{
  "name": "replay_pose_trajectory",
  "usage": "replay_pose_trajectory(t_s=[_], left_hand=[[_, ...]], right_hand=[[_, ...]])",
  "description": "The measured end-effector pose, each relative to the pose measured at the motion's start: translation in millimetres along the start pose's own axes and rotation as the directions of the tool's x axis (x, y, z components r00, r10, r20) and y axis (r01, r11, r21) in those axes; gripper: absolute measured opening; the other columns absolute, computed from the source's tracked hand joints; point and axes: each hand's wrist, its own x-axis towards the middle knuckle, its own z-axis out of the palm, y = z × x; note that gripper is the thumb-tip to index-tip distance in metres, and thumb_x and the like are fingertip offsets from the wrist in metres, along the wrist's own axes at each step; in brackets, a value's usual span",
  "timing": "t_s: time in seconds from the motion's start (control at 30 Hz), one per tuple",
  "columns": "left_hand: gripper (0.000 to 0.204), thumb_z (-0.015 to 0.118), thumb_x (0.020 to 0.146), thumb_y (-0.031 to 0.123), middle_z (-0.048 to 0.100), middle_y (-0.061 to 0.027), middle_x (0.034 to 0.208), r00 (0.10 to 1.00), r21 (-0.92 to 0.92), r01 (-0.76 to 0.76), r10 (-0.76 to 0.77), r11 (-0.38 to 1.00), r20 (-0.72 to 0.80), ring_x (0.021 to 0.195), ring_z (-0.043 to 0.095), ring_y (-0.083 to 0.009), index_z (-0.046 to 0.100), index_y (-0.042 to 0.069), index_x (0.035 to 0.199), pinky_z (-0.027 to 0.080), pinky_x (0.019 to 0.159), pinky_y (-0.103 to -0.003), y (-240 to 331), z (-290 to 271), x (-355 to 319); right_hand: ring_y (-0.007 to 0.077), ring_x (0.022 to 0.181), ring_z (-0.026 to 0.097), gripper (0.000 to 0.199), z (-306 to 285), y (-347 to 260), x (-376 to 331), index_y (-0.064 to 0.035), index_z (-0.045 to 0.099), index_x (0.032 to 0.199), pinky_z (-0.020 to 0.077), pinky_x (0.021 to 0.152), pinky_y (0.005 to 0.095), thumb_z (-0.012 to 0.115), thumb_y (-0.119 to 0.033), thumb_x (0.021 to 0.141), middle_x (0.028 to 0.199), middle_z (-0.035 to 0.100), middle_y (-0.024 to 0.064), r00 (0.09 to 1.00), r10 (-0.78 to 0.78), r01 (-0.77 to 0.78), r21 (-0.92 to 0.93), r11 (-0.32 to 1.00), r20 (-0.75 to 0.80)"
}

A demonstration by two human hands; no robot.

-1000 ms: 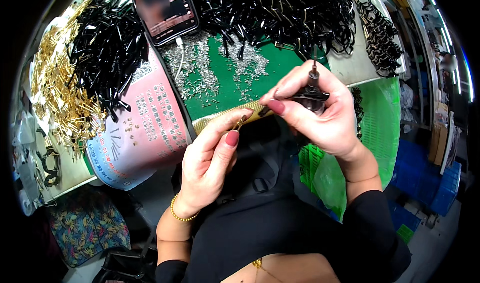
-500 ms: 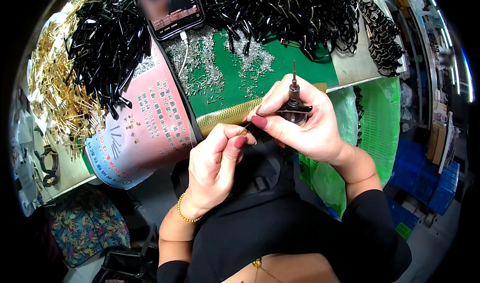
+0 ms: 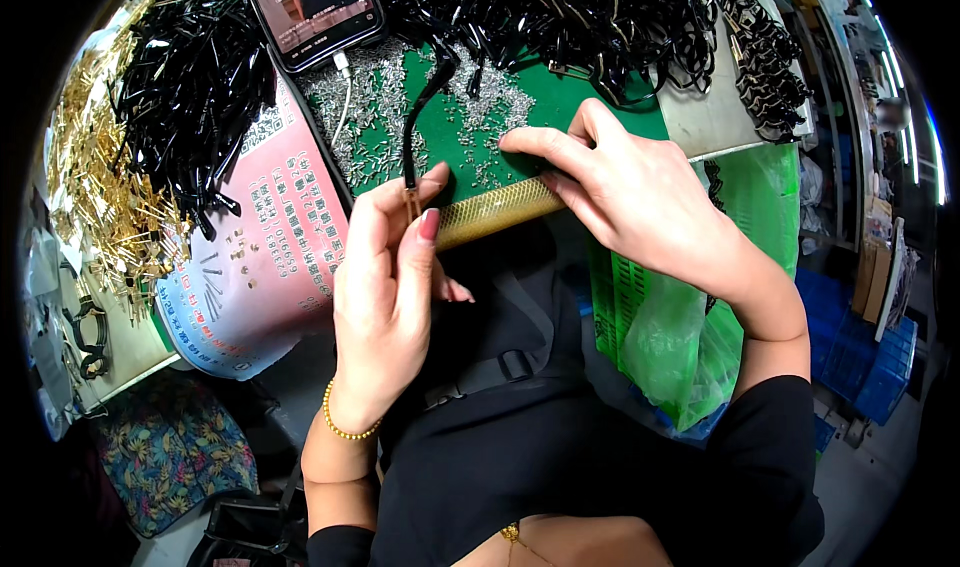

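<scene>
My left hand point(image 3: 385, 277) is closed on a black eyeglass temple point(image 3: 408, 132), pinching its brownish metal end between thumb and fingers. The temple stands up from the grip, its curved tip toward the black pile. Over the green mat point(image 3: 600, 117), my right hand point(image 3: 640, 192) reaches with a finger stretched to the small silver screws point(image 3: 500, 112). Its visible fingers are apart, with the thumb side against the gold mesh-patterned roll point(image 3: 500, 210) along the table edge. Its palm is hidden, and no screwdriver shows.
Black temples lie in piles point(image 3: 590, 27) at the back and left point(image 3: 190, 97), gold ones point(image 3: 110, 187) farther left. A phone point(image 3: 315, 17) with a white cable stands above a printed pink-and-blue sheet point(image 3: 235, 297). A green plastic bag point(image 3: 700, 337) hangs below the table at right.
My hands have parted. The left moved left, and its temple now stands in view. The right moved up to the screws, and the screwdriver it held is out of sight.
</scene>
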Motion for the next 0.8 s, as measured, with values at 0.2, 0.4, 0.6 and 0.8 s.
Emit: replay_pose_trajectory(t_s=[0.2, 0.4, 0.6, 0.8], left_hand=[[0.023, 0.042, 0.109, 0.009, 0.060, -0.0217, 0.136, 0.998, 0.057, -0.056, 0.053, 0.997, 0.041, 0.058, 0.053, -0.0045, 0.043, -0.002, 0.129, 0.056, 0.056, -0.021, 5.8, 7.2, 13.0], [0.025, 0.040, 0.110, 0.011, 0.059, -0.0208, 0.137, 0.978, 0.089, 0.067, -0.083, 0.994, 0.193, 0.059, 0.055, -0.0057, 0.041, -0.002, 0.131, 0.056, 0.056, -0.022, 11.0, 7.4, 18.6], [0.025, 0.039, 0.109, 0.009, 0.060, -0.0231, 0.136, 0.993, 0.034, 0.016, -0.020, 0.999, 0.113, 0.060, 0.056, -0.0072, 0.041, -0.001, 0.132, 0.056, 0.059, -0.023, 9.1, -1.5, -5.1], [0.027, 0.045, 0.110, 0.013, 0.073, -0.0130, 0.099, 0.997, 0.100, 0.073, -0.074, 0.992, 0.013, 0.063, 0.057, -0.0057, 0.057, -0.005, 0.127, 0.056, 0.063, -0.023, 1.2, -15.6, -2.1]], right_hand=[[0.0294, 0.071, 0.067, 0.041, 0.1, 2.7, 0.4, -0.0209, 0.056, 0.132, 0.0534, 0.057, 0.0394, 0.062, -0.011, 0.092, 0.092, 0.054, 0.0145, 1.000, -0.005, 0.005, 0.009, 1.000, 0.011], [0.0313, 0.069, 0.067, 0.044, 1.3, 3.9, 3.8, -0.0212, 0.055, 0.133, 0.0535, 0.057, 0.0405, 0.062, -0.011, 0.092, 0.092, 0.055, 0.0161, 0.999, -0.018, 0.017, 0.019, 1.000, 0.034], [0.0325, 0.070, 0.068, 0.044, -0.6, 2.2, 8.3, -0.0235, 0.053, 0.136, 0.0542, 0.058, 0.0415, 0.061, -0.013, 0.094, 0.093, 0.057, 0.0182, 0.998, 0.001, -0.001, 0.001, 1.000, 0.068], [0.0355, 0.077, 0.068, 0.042, -12.8, -2.9, 12.2, -0.0243, 0.050, 0.138, 0.0558, 0.067, 0.0451, 0.056, -0.016, 0.097, 0.094, 0.058, 0.0183, 0.984, -0.004, -0.024, 0.154, 0.988, 0.181]])
